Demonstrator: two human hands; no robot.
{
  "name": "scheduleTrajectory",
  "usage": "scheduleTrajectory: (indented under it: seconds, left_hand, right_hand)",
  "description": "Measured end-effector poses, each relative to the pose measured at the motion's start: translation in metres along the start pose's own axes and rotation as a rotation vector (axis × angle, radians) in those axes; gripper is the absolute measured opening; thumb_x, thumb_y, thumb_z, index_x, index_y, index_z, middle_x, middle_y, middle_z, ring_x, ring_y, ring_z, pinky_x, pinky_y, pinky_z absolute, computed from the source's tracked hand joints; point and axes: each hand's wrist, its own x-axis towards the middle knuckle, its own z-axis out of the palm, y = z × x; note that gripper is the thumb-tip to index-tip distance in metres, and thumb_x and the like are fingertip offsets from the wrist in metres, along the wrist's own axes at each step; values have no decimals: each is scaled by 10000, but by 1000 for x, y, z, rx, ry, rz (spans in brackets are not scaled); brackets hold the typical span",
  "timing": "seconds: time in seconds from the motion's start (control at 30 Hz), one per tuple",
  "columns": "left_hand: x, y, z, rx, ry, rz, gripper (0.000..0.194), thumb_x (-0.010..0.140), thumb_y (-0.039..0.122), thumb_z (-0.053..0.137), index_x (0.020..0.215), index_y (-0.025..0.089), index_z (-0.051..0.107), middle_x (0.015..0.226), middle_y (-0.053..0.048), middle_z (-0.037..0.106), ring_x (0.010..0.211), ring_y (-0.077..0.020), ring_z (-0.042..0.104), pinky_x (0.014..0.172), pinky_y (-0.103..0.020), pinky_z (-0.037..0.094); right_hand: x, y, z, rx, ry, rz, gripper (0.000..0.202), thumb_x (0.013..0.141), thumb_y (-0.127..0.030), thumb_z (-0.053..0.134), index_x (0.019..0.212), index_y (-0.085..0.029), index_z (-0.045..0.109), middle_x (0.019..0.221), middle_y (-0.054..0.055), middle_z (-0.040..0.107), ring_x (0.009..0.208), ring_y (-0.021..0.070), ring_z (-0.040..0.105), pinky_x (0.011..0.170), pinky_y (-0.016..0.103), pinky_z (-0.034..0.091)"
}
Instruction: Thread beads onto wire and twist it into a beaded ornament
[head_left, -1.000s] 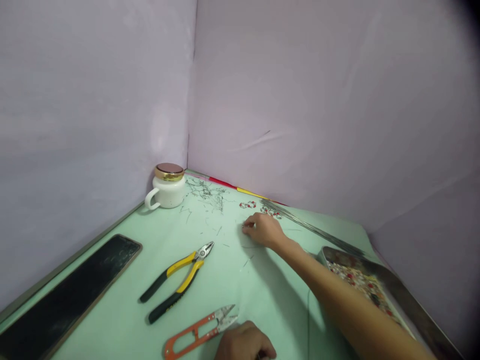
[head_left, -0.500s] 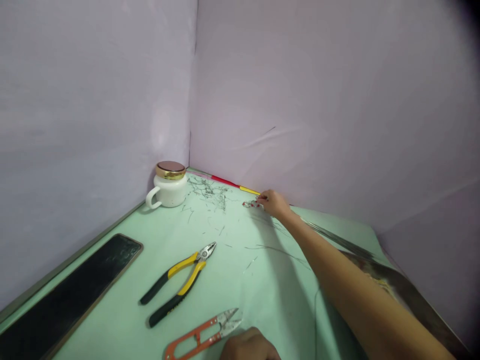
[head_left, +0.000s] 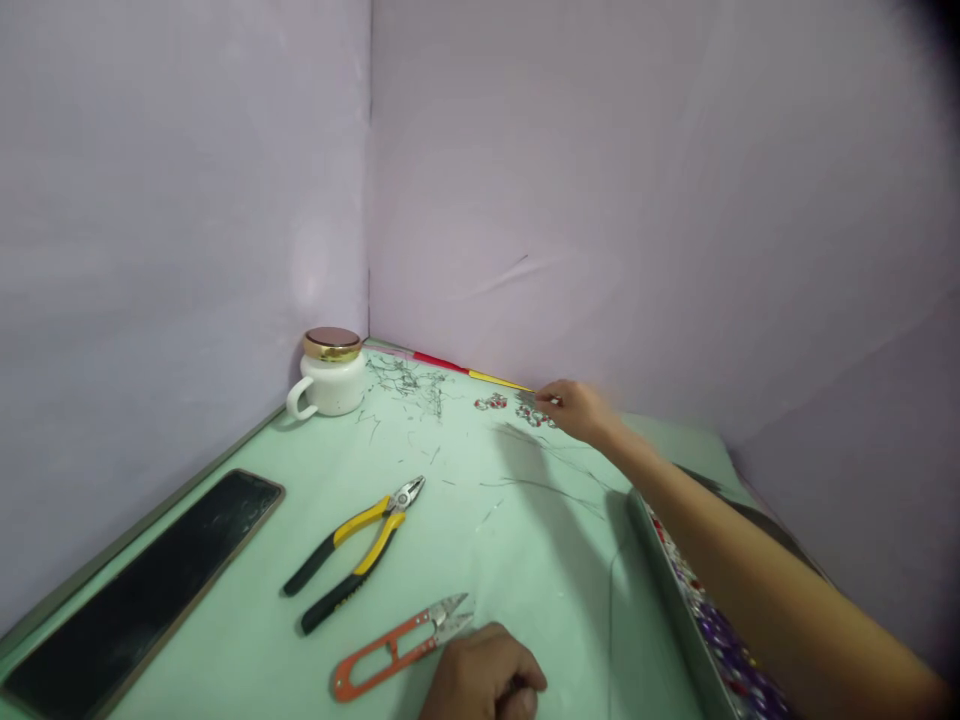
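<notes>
My right hand reaches to the far side of the green table, fingers pinched over a small group of red and clear beaded pieces; what is between the fingertips is too small to make out. Another red and clear beaded piece lies just left of it. At the bottom, my left hand rests with curled fingers beside the orange thread snips; whether it holds anything is hidden. Pliers with yellow and black handles lie open further left.
A white lidded mug stands in the far left corner, a black phone nearer. Wire scraps lie beside the mug. A tray of colourful beads sits under my right forearm, and walls close off the back and left.
My right hand has shifted right, uncovering more beaded pieces. The view has moved slightly, and the bead tray now shows at the right. More of my left hand is visible.
</notes>
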Motion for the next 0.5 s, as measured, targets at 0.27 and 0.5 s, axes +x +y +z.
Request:
scheduleTrajectory:
  seconds: [0.27, 0.5]
  left_hand:
    - [-8, 13, 3, -62, 63, -98, 164, 688, 117, 422, 732, 133, 580, 553, 18, 464, 482, -99, 427, 467, -212, 330]
    - [-17, 33, -14, 243, 291, 169, 160, 734, 180, 438, 736, 167, 598, 699, -17, 595, 658, -135, 528, 622, -238, 399]
  right_hand:
    - [-146, -35, -47, 307, 85, -45, 105, 715, -278, 572, 723, -220, 659, 724, 16, 661, 609, 150, 553, 575, 255, 399]
    - [-246, -76, 11, 602, 10, 1, 133, 745, -210, 519, 757, -185, 649, 701, 21, 641, 597, 129, 544, 559, 234, 408]
